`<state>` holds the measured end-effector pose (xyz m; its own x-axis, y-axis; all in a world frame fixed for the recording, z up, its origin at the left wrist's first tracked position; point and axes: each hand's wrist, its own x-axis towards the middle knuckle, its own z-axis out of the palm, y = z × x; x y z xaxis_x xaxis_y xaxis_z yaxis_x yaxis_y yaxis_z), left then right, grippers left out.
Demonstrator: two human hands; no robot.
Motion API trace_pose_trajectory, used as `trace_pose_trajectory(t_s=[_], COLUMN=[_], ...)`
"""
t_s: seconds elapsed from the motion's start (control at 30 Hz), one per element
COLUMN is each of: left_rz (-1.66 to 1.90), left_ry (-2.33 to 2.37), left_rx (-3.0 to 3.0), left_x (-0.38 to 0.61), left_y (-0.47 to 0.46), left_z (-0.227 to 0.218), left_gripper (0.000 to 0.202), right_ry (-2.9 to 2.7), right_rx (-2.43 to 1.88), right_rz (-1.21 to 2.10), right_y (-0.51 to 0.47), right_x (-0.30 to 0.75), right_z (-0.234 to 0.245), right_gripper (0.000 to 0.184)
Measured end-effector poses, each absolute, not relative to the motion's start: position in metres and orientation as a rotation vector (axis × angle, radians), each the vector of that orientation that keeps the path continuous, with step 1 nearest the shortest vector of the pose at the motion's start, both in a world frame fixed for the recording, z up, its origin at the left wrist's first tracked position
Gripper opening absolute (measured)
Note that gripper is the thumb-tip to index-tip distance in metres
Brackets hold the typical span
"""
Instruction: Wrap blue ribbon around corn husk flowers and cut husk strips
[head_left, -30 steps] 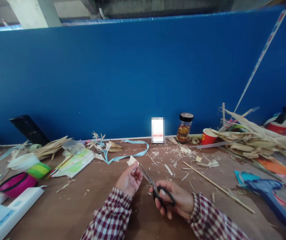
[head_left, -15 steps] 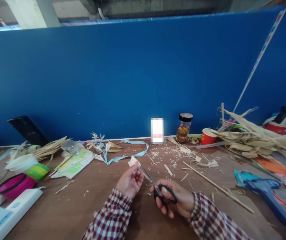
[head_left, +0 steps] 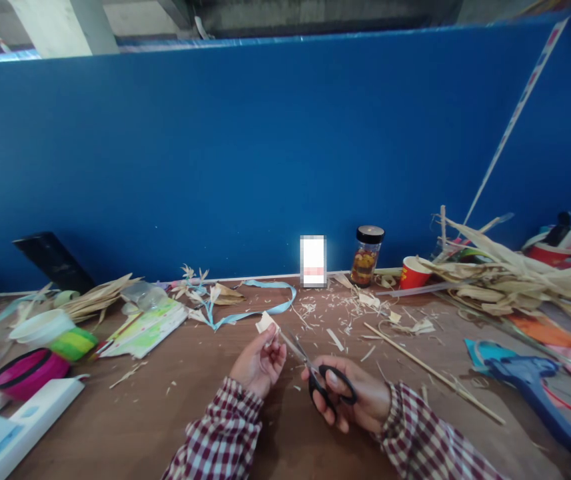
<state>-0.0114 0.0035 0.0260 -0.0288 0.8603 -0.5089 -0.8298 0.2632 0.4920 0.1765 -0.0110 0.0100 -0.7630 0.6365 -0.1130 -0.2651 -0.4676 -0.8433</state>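
Note:
My left hand (head_left: 259, 363) pinches a small pale piece of husk (head_left: 266, 323) between thumb and fingers, just above the table. In my right hand (head_left: 348, 393) is a pair of scissors (head_left: 310, 364) with black handles, my thumb and fingers through the loops. The blades point up and left toward the pale piece and are slightly parted, their tips close to its right edge. Whether the blades touch it I cannot tell. Thin cut slivers (head_left: 335, 339) lie scattered on the brown table beyond my hands.
A light blue ribbon (head_left: 272, 309) curls behind my left hand. A lidded jar (head_left: 366, 257) and a red paper cup (head_left: 415, 273) stand by the blue partition (head_left: 245, 160). At right are a thin stick (head_left: 432, 372), dried husks (head_left: 510, 273) and a blue glue gun (head_left: 528, 373); a white power strip (head_left: 48, 417) lies left.
The scissors have drawn slightly right and down from the pale piece, and their blades and handles have spread further apart. My left hand stays nearly still.

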Motion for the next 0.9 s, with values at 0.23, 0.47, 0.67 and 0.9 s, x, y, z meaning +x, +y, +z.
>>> trace_pose_trajectory(t_s=[0.23,0.47,0.67,0.9], left_rz=[1.36,1.365,1.347,1.349], left_ry=[0.865,0.853,0.877,0.865], left_rx=[0.035,0.028,0.064,0.063], left_x=[-0.0112,-0.0119,-0.0109,-0.0105], left_y=[0.0039,0.0041,0.0041,0.0037], left_z=[0.0256,0.0232,0.0246,0.0253], left_gripper=[0.006,0.005,0.009,0.006], right_ry=[-1.178,-1.179,-1.191,-1.217], right_rx=[-0.548,-0.553,-0.557,-0.574], right_rz=[2.245,2.273,2.292,2.283], right_y=[-0.0099,-0.0105,-0.0111,-0.0109], right_x=[0.1778,0.1774,0.1763,0.1772], right_z=[0.0083,0.0085,0.0083,0.0086], right_gripper=[0.049,0.047,0.051,0.053])
